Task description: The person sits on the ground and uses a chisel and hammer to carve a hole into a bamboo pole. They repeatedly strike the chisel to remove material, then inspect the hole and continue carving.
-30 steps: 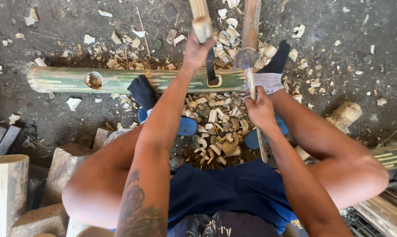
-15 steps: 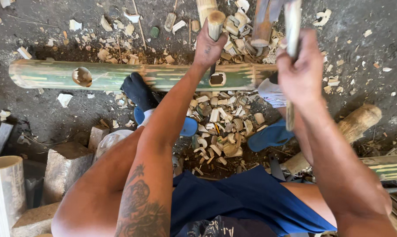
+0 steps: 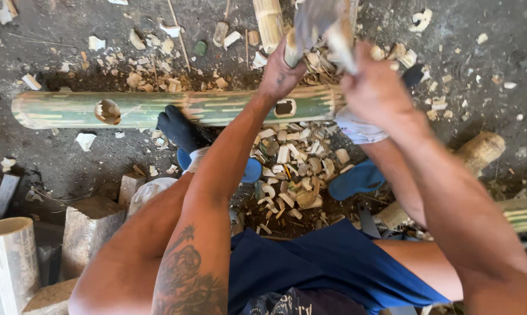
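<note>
From the head camera, a long green bamboo pole (image 3: 217, 108) is lying across the dirt floor, and everything else is sitting around it. The left hand (image 3: 281, 73) is clenching a short pale wooden stake (image 3: 292, 49), which is standing upright just above a rectangular hole (image 3: 284, 107) cut in the pole's right part. The right hand (image 3: 374, 90) is wrapping tightly around the handle of a hammer (image 3: 322, 26), whose head is blurring just above the stake, beyond the pole's far side. A round hole (image 3: 107, 111) is showing near the pole's left end. Pale wood chips (image 3: 292, 169) are piling up on the near side of the pole, between the person's blue sandals (image 3: 357, 179). Feet in a dark sock (image 3: 179, 129) and a white sock (image 3: 359, 127) are pressing against the pole's near edge. A cut bamboo section (image 3: 7, 262) is standing well below the pole's left end.
</note>
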